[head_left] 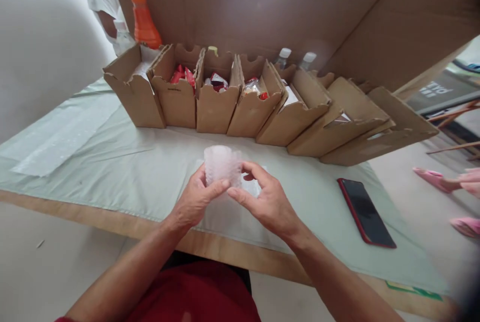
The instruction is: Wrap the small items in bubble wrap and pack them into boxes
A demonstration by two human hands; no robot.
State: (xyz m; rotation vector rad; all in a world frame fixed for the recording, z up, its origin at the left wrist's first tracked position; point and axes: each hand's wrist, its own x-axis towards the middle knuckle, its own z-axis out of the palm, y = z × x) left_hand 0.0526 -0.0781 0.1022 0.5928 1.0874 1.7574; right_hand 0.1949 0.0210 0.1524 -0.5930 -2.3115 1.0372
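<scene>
A whitish roll of bubble wrap stands upright between my hands, just above the near part of the table. My left hand grips it from the left, thumb across its front. From the right, my right hand holds its edge between thumb and curled fingers. Whatever the wrap may contain is hidden. Under and behind my right hand shows a bit of clear film or bubble wrap lying on the cloth.
Several cardboard bins with packets line the table's back, before a tall cardboard panel. An orange bottle stands back left. A phone lies right, a bubble wrap sheet left. Other people are partly visible at both sides.
</scene>
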